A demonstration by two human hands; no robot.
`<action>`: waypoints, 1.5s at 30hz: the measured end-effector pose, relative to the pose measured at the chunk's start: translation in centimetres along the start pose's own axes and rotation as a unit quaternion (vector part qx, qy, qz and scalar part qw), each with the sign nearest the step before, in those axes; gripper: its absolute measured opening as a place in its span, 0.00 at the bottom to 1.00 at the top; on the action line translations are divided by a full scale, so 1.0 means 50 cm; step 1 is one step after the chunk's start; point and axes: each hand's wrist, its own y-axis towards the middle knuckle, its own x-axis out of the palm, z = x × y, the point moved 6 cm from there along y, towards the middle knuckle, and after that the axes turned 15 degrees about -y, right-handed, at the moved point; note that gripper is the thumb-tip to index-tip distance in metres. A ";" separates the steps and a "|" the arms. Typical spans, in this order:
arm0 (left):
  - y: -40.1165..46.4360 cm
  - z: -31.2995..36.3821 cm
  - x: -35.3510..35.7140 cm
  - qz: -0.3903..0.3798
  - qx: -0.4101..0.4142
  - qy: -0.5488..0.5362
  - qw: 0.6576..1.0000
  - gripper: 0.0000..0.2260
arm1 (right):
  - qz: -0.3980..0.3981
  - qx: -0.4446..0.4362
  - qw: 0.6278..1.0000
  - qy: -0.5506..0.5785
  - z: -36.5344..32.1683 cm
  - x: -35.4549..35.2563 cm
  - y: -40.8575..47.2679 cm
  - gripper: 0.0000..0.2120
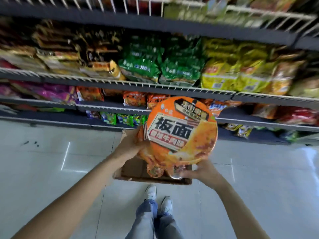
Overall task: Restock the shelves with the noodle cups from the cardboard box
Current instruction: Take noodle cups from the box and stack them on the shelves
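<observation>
A big orange noodle cup (pixel 181 131) with a printed lid faces me, lifted in front of the lower shelves (pixel 110 105). My left hand (pixel 131 144) grips its left side and my right hand (pixel 202 171) holds its lower right edge. Below it, the open cardboard box (pixel 136 168) rests on the floor, and at least two more orange noodle cups (pixel 155 170) show inside, partly hidden by the held cup and my right hand.
Wire-fronted shelves (pixel 155 85) full of noodle packets in green, yellow, orange and purple run across the upper half. Pale tiled floor (pixel 51 161) lies on both sides of the box. My legs and white shoes (pixel 158 195) stand right behind the box.
</observation>
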 end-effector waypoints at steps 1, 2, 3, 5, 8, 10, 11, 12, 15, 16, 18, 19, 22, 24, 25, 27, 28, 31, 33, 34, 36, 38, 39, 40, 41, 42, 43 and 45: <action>-0.010 0.038 0.005 -0.006 0.009 0.012 1.000 0.18 | 0.033 -0.008 0.999 0.004 -0.030 -0.012 -0.007 0.54; -0.019 0.081 0.014 -0.015 0.017 0.029 0.999 0.17 | 0.071 -0.016 0.997 0.004 -0.056 -0.028 -0.011 0.51; -0.027 0.121 0.021 -0.023 0.028 0.044 0.998 0.19 | 0.103 -0.032 0.994 0.000 -0.091 -0.047 -0.016 0.48; -0.039 0.199 0.033 -0.033 0.045 0.066 0.996 0.27 | 0.157 -0.068 0.985 -0.014 -0.168 -0.085 -0.029 0.46; -0.072 0.321 0.053 -0.067 0.083 0.062 0.992 0.27 | 0.188 -0.131 0.972 -0.045 -0.260 -0.143 -0.039 0.42; -0.103 0.390 0.064 -0.103 0.109 0.077 0.986 0.37 | 0.216 -0.156 0.963 -0.051 -0.318 -0.185 -0.046 0.47; -0.121 0.423 0.064 -0.113 0.134 0.095 0.980 0.41 | 0.231 -0.169 0.957 -0.047 -0.349 -0.205 -0.053 0.51; -0.136 0.455 0.063 -0.118 0.165 0.120 0.972 0.44 | 0.242 -0.185 0.952 -0.037 -0.379 -0.225 -0.059 0.53; -0.191 0.551 0.072 -0.105 0.269 0.206 0.935 0.45 | 0.234 -0.230 0.944 0.015 -0.466 -0.270 -0.077 0.55; -0.209 0.584 0.076 -0.078 0.311 0.234 0.918 0.46 | 0.228 -0.240 0.943 0.029 -0.495 -0.281 -0.082 0.54; -0.234 0.647 0.077 -0.019 0.383 0.255 0.888 0.50 | 0.227 -0.262 0.937 0.049 -0.555 -0.303 -0.095 0.45; -0.243 0.678 0.076 -0.007 0.411 0.248 0.877 0.51 | 0.234 -0.273 0.931 0.057 -0.584 -0.315 -0.101 0.41; -0.271 0.774 0.082 -0.004 0.496 0.233 0.836 0.52 | 0.263 -0.288 0.918 0.070 -0.672 -0.361 -0.122 0.41; -0.296 0.838 0.091 0.001 0.538 0.217 0.814 0.45 | 0.273 -0.301 0.911 0.077 -0.732 -0.391 -0.140 0.40; -0.311 0.869 0.097 0.008 0.555 0.211 0.804 0.40 | 0.276 -0.311 0.906 0.076 -0.761 -0.408 -0.148 0.39; -0.328 0.927 0.111 0.019 0.577 0.207 0.790 0.31 | 0.280 -0.327 0.900 0.064 -0.816 -0.445 -0.157 0.37; -0.331 0.954 0.117 0.022 0.587 0.205 0.783 0.30 | 0.279 -0.331 0.900 0.058 -0.842 -0.463 -0.158 0.38; -0.310 1.029 0.127 0.043 0.607 0.201 0.767 0.36 | 0.272 -0.332 0.902 0.044 -0.905 -0.517 -0.136 0.43; -0.276 1.068 0.129 0.056 0.605 0.188 0.772 0.43 | 0.273 -0.329 0.903 0.031 -0.937 -0.555 -0.114 0.46; -0.258 1.085 0.130 0.058 0.603 0.178 0.775 0.44 | 0.274 -0.330 0.903 0.024 -0.951 -0.573 -0.102 0.47; -0.224 1.112 0.136 0.061 0.598 0.166 0.782 0.43 | 0.286 -0.330 0.900 -0.006 -0.980 -0.611 -0.077 0.47; -0.186 1.137 0.146 0.064 0.592 0.160 0.787 0.37 | 0.311 -0.326 0.891 -0.053 -1.008 -0.653 -0.051 0.45; -0.164 1.148 0.150 0.069 0.588 0.157 0.791 0.35 | 0.320 -0.324 0.887 -0.074 -1.020 -0.674 -0.035 0.42; -0.137 1.160 0.151 0.076 0.582 0.152 0.795 0.36 | 0.324 -0.323 0.884 -0.092 -1.031 -0.692 -0.017 0.40; -0.109 1.171 0.149 0.084 0.576 0.148 0.800 0.39 | 0.325 -0.320 0.883 -0.107 -1.042 -0.708 0.004 0.38; -0.083 1.181 0.143 0.095 0.570 0.144 0.804 0.42 | 0.322 -0.317 0.884 -0.118 -1.052 -0.718 0.025 0.38; -0.059 1.191 0.136 0.106 0.562 0.141 0.808 0.44 | 0.316 -0.315 0.886 -0.123 -1.063 -0.727 0.048 0.38; -0.017 1.210 0.113 0.126 0.541 0.136 0.820 0.49 | 0.301 -0.319 0.891 -0.116 -1.085 -0.735 0.096 0.38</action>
